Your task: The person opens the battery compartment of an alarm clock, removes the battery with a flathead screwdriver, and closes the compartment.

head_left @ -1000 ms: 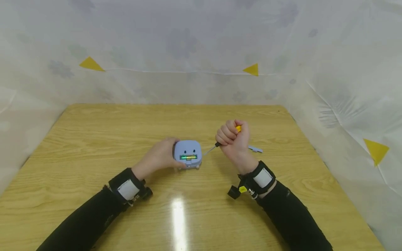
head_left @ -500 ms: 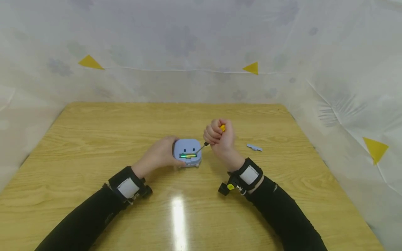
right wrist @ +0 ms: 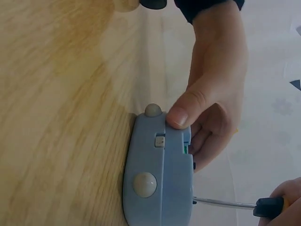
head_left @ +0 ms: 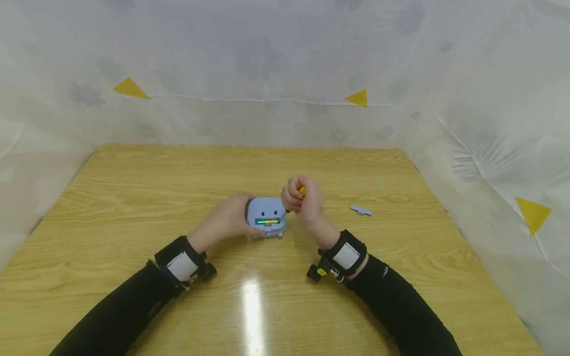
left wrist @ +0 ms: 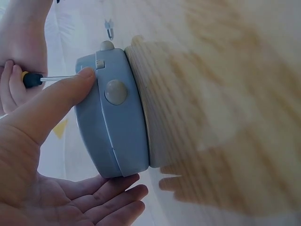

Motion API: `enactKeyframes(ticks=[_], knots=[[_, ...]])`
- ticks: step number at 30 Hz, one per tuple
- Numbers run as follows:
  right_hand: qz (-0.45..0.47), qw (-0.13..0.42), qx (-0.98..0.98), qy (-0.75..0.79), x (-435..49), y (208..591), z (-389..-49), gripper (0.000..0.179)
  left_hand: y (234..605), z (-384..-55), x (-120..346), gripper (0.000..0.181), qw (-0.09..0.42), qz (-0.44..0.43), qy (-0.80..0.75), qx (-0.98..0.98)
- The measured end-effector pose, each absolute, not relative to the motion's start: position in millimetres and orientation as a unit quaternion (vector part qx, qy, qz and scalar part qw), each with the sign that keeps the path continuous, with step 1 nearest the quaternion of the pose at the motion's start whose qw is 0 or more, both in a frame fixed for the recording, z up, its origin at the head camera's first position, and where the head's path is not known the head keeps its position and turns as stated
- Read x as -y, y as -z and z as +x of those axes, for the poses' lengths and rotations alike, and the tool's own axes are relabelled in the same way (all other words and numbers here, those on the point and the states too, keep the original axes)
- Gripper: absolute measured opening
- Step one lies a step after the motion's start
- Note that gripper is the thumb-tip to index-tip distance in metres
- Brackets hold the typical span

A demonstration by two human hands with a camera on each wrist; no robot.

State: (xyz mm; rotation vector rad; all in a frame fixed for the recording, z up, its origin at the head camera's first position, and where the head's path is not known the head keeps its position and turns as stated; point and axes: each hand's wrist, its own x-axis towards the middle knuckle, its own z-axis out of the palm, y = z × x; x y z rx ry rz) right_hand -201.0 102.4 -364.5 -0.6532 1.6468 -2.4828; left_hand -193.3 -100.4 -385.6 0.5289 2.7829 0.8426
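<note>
A small light-blue rounded device (head_left: 267,203) lies on the table with its battery slot facing up. Inside the slot sits a green-and-gold battery (head_left: 267,222). My left hand (head_left: 227,217) holds the device by its left side, thumb on the near edge and fingers at the far side. My right hand (head_left: 305,200) grips the yellow-and-black handle of a screwdriver (right wrist: 268,207). In the right wrist view its metal shaft reaches the device's upper face; the exact contact of the tip is hard to see. Two round feet (right wrist: 145,184) stick out of the near side.
A slim blue battery cover (head_left: 361,210) lies on the wooden table (head_left: 178,173), right of my right hand. Pale patterned sheeting (head_left: 249,59) with yellow triangles (head_left: 357,98) stands behind and beside the table.
My right hand has moved left with the screwdriver, bringing its shaft to the right end of the battery slot. My left hand and the device have stayed in place.
</note>
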Motion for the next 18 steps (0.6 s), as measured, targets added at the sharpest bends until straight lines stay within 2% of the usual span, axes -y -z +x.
enactKeyframes(ticks=[6,14,18], knots=[[-0.278,-0.035,-0.676,0.681,-88.3,366.3,-186.3,0.047,386.7,-193.8,99.2,0.087,0.097,0.176,-0.289,-0.936],[-0.263,-0.121,-0.698,0.655,-69.6,370.8,-180.0,0.045,384.9,-195.3,101.6,0.08,0.085,0.187,-0.29,-0.935],[-0.213,-0.107,-0.632,0.737,-70.0,374.1,-180.6,0.041,381.8,-194.6,100.9,0.082,0.09,0.179,-0.281,-0.938]])
